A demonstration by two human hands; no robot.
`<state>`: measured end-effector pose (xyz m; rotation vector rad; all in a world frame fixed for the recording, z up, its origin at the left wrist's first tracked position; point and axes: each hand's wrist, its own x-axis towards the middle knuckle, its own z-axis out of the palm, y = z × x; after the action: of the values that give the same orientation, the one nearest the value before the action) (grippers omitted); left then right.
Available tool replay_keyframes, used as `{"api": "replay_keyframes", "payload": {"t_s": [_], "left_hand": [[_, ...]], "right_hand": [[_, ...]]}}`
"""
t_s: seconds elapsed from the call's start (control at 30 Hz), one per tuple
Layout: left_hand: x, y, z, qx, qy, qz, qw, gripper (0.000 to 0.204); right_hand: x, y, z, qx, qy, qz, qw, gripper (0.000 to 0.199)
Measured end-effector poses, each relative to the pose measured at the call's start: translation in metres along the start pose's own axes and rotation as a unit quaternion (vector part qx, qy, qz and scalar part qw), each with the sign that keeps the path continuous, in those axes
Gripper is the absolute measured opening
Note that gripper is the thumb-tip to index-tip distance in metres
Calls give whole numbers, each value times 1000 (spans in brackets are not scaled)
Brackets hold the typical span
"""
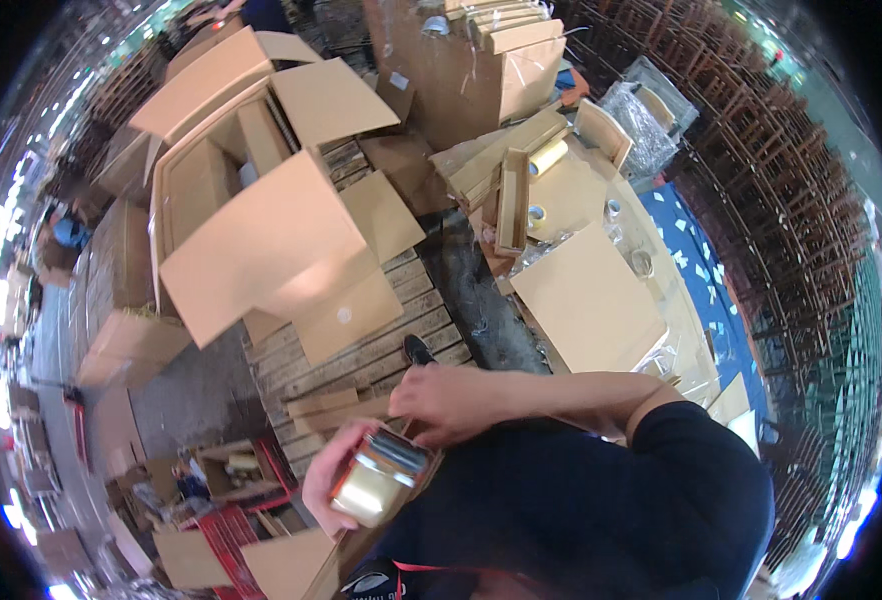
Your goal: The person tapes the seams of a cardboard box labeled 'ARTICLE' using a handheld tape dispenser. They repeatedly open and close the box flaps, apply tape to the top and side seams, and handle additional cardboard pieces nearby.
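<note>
My left hand (327,484) is wrapped round a tape dispenser (401,452) loaded with a wide roll of yellowish packing tape (369,492), held low in front of my body. Just beyond it is my right hand (439,402), fingers curled in close to the dispenser's upper end. What those fingers pinch, if anything, is hidden. Past my hands stands a large open cardboard box (196,200), its flaps folded outward. One broad flap (271,245) leans toward me.
Under the box lies a slatted wooden pallet (426,300). At right, a cardboard-covered table (586,190) carries a flat cardboard sheet (591,305), tape rolls and bubble wrap (636,130). Stacked rusty metal frames (751,130) line the right side. A red cart (229,545) stands at lower left.
</note>
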<state>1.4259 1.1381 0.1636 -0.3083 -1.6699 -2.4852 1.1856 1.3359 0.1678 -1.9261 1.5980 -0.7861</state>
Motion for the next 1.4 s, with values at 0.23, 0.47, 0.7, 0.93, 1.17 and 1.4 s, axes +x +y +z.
{"api": "replay_keyframes", "payload": {"t_s": [0.23, 0.47, 0.7, 0.93, 1.17, 1.4], "left_hand": [[237, 24, -142, -11, -262, -239, 935, 139], [364, 5, -201, -81, -162, -431, 884, 142], [451, -130, -228, -50, -113, -645, 754, 143], [488, -231, -233, -11, -74, -703, 707, 144], [513, -228, -221, -32, -95, -713, 694, 145], [518, -224, -220, -38, -93, -715, 692, 146]], "right_hand": [[-93, 309, -7, 145, 347, 551, 745, 47], [-214, 412, 112, 411, 571, 690, 170, 36], [-252, 524, 247, 477, 718, 461, -210, 72], [-285, 680, 229, 432, 826, 257, -255, 69], [-292, 670, 222, 441, 775, 216, -396, 92], [-309, 684, 221, 486, 774, 232, -333, 81]]}}
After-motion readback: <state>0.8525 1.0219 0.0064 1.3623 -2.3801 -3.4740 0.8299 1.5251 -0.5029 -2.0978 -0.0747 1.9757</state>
